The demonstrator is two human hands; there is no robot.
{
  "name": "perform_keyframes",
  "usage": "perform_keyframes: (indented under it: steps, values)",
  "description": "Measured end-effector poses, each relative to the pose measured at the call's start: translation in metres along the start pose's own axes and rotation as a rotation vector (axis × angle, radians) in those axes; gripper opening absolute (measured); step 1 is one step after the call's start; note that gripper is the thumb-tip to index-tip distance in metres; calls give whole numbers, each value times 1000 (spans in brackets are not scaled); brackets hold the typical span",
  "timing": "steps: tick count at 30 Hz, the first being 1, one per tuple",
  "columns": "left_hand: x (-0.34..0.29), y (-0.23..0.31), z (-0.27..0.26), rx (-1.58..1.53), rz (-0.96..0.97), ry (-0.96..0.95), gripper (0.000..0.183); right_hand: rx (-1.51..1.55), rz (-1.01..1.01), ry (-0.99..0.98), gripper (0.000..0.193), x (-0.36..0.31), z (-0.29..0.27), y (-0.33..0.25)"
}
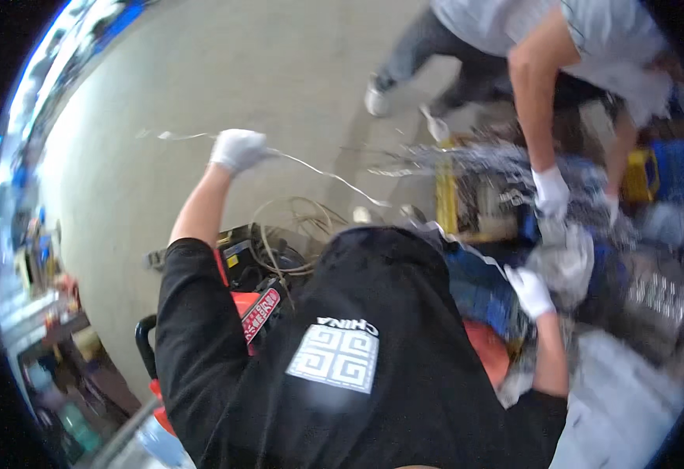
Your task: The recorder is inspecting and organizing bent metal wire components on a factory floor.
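A person in a black T-shirt grips a thin, whitish strip running between two white-gloved hands: the right hand grasping one end, the left hand clenched around it near the other. Beyond, a co-worker bends over blurred, silvery strands on the concrete floor.

Decent indoor light for us here — the concrete floor gets a pale sheen at left, and the far-left edge blows out blue-white. The silvery strip looks soft, the strand bundle smears badly — plus fisheye bending and black corners.
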State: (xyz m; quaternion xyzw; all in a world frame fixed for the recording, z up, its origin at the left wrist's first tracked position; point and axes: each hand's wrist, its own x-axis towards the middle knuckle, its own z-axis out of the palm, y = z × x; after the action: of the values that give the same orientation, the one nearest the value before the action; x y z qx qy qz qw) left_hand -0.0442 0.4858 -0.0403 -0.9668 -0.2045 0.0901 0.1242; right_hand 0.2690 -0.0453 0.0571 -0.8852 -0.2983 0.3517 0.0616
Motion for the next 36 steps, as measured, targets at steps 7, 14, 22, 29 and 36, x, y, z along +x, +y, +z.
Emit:
perform_keyframes:
  steps: [7,14,22,29,36]
  values:
    - [-4,-18,41,-88,114,260,28,-299,3,59,56,15,5,0]
    - [-25,-52,75,-121,137,216,31,-363,-52,124,61,3,8,33]
    - [-21,-40,57,-54,102,166,35,-373,33,35,64,-13,6,49]
    - [-30,-53,57,-11,124,114,36,-486,-12,218,67,-37,25,108]
    - [-33,-27,62,1,134,87,38,-493,142,268,61,-40,42,118]
